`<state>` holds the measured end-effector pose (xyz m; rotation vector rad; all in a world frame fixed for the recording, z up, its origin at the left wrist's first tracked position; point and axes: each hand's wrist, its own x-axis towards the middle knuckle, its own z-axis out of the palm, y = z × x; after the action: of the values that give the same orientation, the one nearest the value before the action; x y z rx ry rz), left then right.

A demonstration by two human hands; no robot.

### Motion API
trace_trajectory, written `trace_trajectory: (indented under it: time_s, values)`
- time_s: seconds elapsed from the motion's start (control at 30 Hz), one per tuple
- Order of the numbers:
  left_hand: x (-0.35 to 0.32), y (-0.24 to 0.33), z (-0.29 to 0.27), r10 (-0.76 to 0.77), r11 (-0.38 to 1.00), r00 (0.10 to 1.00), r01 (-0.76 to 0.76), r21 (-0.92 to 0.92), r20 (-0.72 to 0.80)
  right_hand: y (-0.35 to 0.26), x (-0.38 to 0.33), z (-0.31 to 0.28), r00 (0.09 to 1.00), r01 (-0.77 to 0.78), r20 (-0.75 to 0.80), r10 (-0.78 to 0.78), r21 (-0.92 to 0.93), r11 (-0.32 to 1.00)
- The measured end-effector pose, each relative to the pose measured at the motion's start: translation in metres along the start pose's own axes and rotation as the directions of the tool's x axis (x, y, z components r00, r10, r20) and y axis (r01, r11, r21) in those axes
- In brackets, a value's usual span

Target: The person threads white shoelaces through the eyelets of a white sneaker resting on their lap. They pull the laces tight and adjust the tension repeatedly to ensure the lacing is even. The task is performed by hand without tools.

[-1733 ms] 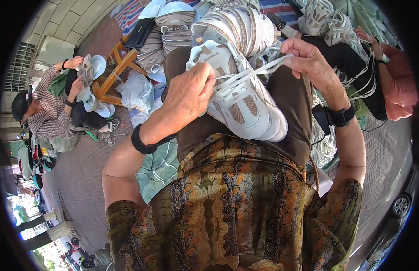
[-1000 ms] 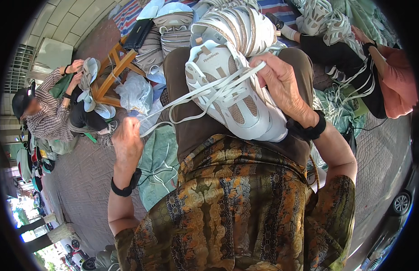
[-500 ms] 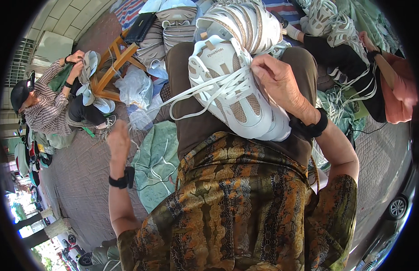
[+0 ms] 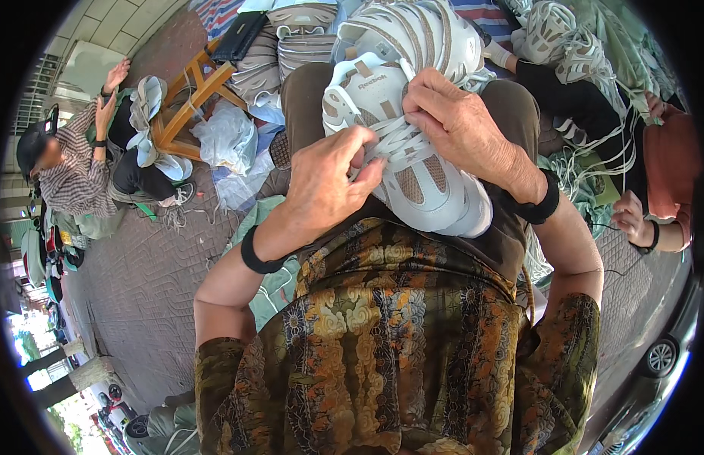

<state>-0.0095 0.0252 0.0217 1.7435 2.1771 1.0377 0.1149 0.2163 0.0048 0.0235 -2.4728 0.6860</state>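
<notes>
A white and beige sneaker (image 4: pixel 424 182) lies on my lap, toe toward me. My left hand (image 4: pixel 329 182) pinches the white lace (image 4: pixel 388 144) over the shoe's middle. My right hand (image 4: pixel 462 125) rests on the upper part of the shoe, fingers on the same laces near the tongue. Both wrists wear black bands. A second white sneaker (image 4: pixel 413 34) sits just beyond the first, partly hidden behind it.
Another person (image 4: pixel 79 167) sits on the paved ground at the left beside a wooden stool (image 4: pixel 189 95) and plastic bags (image 4: pixel 227 140). At the right a person in a red top (image 4: pixel 667 171) handles laces. More sneakers (image 4: pixel 557 34) and loose laces lie at the top right.
My left hand, stretched out to the left pulling the lace, has come back to the shoe and now pinches the lace beside my right hand. The lace is drawn in.
</notes>
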Motion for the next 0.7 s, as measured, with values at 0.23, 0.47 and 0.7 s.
trace_trajectory:
  time_s: [0.23, 0.47, 0.7]
  values:
    - [0.016, 0.002, 0.003, 0.080, 0.996, 0.996, -0.081, 0.039, 0.035, 0.004, 0.007, 0.000, 0.996, -0.085, -0.008, 0.086, 0.111, 0.990]
    - [0.024, -0.005, 0.004, 0.401, 0.867, 0.910, -0.341, 0.364, -0.105, 0.005, 0.010, -0.003, 0.991, -0.136, 0.019, 0.135, 0.194, 0.971]
    - [0.009, -0.003, 0.006, 0.266, 0.962, 0.956, -0.255, 0.097, -0.127, 0.022, 0.002, -0.016, 0.970, -0.239, 0.061, 0.236, 0.430, 0.870]
